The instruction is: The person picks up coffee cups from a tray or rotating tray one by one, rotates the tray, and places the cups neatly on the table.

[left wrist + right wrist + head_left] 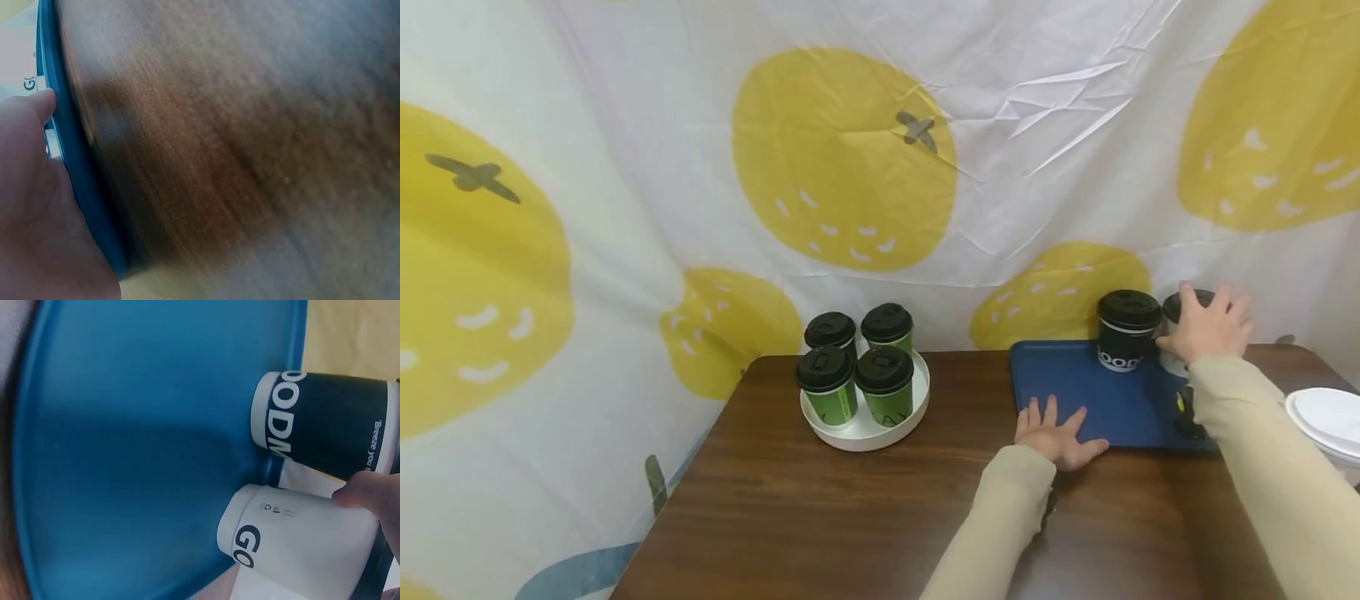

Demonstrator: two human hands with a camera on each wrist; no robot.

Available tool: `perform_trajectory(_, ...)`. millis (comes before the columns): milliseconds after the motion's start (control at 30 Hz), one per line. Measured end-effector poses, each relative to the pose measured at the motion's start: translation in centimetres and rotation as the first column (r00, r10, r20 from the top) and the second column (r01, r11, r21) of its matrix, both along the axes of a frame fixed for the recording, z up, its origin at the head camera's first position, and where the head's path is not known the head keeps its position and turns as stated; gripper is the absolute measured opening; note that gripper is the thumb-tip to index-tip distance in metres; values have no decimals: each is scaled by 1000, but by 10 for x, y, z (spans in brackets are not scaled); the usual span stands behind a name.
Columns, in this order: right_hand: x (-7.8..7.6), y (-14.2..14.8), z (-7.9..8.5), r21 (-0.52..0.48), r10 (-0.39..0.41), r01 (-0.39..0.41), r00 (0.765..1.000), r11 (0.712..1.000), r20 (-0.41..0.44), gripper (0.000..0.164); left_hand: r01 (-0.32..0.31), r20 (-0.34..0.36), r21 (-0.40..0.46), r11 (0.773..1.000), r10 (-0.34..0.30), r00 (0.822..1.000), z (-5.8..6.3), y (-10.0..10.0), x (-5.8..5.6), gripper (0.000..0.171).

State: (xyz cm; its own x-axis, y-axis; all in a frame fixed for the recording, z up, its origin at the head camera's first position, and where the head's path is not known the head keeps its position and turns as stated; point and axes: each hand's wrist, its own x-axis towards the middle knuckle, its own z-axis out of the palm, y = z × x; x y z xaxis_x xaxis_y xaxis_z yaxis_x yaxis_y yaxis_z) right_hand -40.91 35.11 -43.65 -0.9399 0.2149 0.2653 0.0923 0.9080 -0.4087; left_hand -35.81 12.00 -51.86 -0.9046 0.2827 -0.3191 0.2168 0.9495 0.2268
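A blue tray [1120, 408] lies at the right of the table. Near its back edge stand a black lidded paper cup [1126, 333] with white lettering and a white lidded paper cup [300, 540] marked "GO". My right hand [1210, 325] is at the white cup, its fingers spread and partly covering the cup in the head view. In the right wrist view, the thumb overlaps the cup's side just below the dark lid. My left hand [1054, 435] has its fingers spread at the tray's front left, a fingertip right at the rim in the left wrist view.
Left of the tray, a round white tray [917, 408] holds several lidded paper cups [887, 387], mostly green. White stacked dishes [1326, 421] stand at the far right. A fruit-print cloth [850, 158] hangs behind the brown table [850, 517].
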Motion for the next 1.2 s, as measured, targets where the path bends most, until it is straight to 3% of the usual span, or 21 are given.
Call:
perform_trajectory(267, -9, 4, 3, 14, -9, 9, 1000, 1000, 24, 84, 9, -2, -15, 1000, -9, 1000, -16, 4, -11, 64)
perform_trajectory(467, -15, 6, -11, -38, -25, 26, 999, 999, 20, 77, 20, -4, -3, 1000, -20, 1000, -21, 0, -7, 64)
perform_trajectory(600, -14, 5, -19, -21, -42, 42, 999, 999, 11, 70, 22, 9, 9, 1000, -22, 1000, -23, -3, -3, 64)
perform_trajectory(967, -14, -12, -2, 28, -57, 57, 998, 998, -16, 69, 34, -2, -16, 999, -34, 999, -3, -17, -8, 66)
perform_trajectory(1200, -14, -18, 0, 45, -63, 65, 997, 997, -33, 70, 36, 8, -40, 999, -35, 999, 4, -22, -11, 67)
